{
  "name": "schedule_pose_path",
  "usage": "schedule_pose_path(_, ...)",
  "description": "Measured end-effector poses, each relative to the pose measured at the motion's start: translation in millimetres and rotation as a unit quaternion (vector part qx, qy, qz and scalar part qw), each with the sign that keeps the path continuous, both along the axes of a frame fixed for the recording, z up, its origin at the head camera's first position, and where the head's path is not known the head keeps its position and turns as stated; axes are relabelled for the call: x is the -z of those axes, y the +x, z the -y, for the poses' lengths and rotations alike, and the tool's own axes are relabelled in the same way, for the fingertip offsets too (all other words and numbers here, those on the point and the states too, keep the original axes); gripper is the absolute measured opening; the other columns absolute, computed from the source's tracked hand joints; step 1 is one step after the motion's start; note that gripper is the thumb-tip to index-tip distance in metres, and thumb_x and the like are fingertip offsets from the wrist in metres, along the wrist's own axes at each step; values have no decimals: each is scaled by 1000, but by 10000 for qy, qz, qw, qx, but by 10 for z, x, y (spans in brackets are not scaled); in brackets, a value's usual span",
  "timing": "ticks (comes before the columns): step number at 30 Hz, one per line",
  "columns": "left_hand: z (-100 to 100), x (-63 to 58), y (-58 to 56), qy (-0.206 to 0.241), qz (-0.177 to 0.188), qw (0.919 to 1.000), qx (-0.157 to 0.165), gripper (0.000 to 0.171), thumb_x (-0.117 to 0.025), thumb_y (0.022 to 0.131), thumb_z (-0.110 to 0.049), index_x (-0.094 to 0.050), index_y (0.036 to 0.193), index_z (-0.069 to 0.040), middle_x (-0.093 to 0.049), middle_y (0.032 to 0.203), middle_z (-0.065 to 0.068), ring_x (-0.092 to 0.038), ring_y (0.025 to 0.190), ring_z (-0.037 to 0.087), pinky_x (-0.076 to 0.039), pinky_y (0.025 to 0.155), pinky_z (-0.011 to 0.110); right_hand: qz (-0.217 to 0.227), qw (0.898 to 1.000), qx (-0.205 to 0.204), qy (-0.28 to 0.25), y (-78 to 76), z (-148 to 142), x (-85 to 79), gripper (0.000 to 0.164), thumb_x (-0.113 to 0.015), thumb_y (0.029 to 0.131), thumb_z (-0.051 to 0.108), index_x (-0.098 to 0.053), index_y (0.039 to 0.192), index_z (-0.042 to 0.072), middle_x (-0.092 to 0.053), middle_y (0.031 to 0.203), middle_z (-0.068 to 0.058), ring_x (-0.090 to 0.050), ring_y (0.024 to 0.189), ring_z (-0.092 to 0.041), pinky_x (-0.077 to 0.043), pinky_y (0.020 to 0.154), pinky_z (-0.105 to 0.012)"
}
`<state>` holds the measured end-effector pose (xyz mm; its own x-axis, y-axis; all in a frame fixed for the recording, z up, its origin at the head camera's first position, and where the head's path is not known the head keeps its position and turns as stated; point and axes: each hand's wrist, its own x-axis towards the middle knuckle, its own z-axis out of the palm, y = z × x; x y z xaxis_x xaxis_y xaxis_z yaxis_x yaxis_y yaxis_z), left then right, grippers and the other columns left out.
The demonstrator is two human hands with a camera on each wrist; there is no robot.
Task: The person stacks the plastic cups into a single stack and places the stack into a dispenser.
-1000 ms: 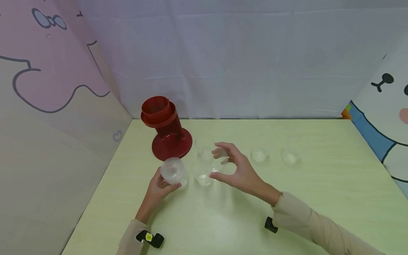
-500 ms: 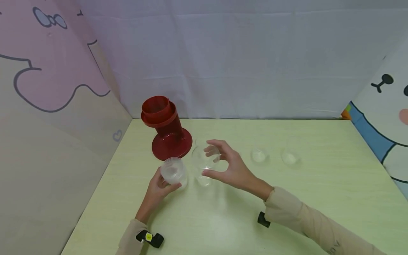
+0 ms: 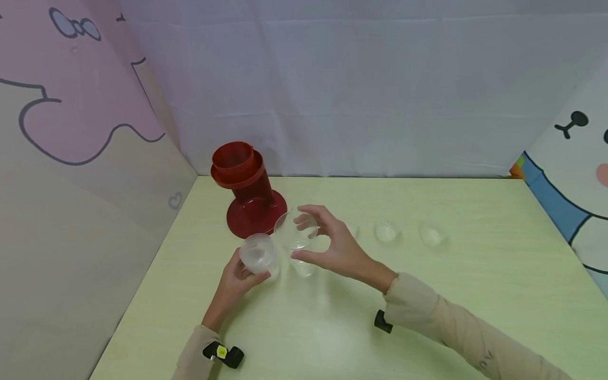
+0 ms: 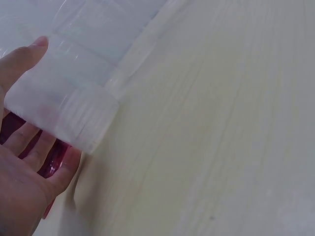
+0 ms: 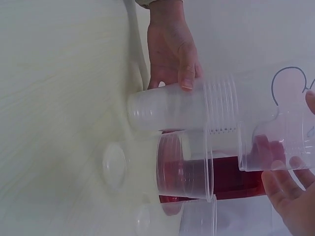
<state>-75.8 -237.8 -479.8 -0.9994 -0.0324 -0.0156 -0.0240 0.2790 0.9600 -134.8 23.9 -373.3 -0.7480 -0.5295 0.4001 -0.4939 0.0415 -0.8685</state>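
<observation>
My left hand [image 3: 234,285] grips a stack of nested clear plastic cups [image 3: 258,254], with the thumb on the near side. In the right wrist view the stack's ridged rims [image 5: 221,103] show. My right hand [image 3: 339,247] holds a single clear plastic cup [image 3: 295,231] between thumb and fingers, raised just right of the stack. Below it another clear cup [image 3: 303,268] stands on the table. The right wrist view shows the held cup [image 5: 290,140] higher than the standing cup [image 5: 184,169]. The left wrist view shows the left thumb [image 4: 24,59] pressed against the stack.
A red stand [image 3: 249,195] with a round base and cup-shaped top stands behind the stack. More clear cups [image 3: 387,231] [image 3: 432,235] stand in a row to the right on the pale table [image 3: 475,295]. White cloth [image 3: 380,95] hangs behind the table.
My right hand has moved left, carrying the single cup closer to the stack. My left hand and its stack have stayed in place.
</observation>
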Motion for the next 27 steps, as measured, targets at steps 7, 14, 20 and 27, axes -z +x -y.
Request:
schedule_pose_path(7,11,7,0,9,-63,10000,48,78,-80,77,-27,-35,141,-24,-45,138,0,-45,127,26,-44,97,42,15,10000,-27,63,-16,73,-15,73,-82,74,18,-43,135,24,-60,119,2,-58,106,-17,-50,86,-43)
schedule_pose_path(14,8,-31,6,10,26,10000,81,78,-78,79,-22,-32,143,-22,-42,141,3,-42,130,27,-42,99,43,-51,9999,-104,85,-53,160,-22,72,-82,74,19,-42,135,25,-59,118,-2,-58,105,-16,-50,84,-46)
schedule_pose_path(20,-69,-248,72,-11,19,9998,177,78,-75,82,-15,-29,144,-12,-40,143,12,-40,130,33,-39,101,47,-127,9997,-153,144,-78,219,-28,71,-81,75,20,-43,135,21,-60,117,2,-57,107,-20,-51,83,-47)
schedule_pose_path(27,-101,-339,105,-42,66,9998,173,77,-75,82,-16,-30,144,-12,-40,142,11,-41,130,32,-40,100,45,-242,9995,-137,132,-102,230,-58,71,-82,74,21,-43,135,19,-61,114,1,-57,107,-22,-52,81,-43)
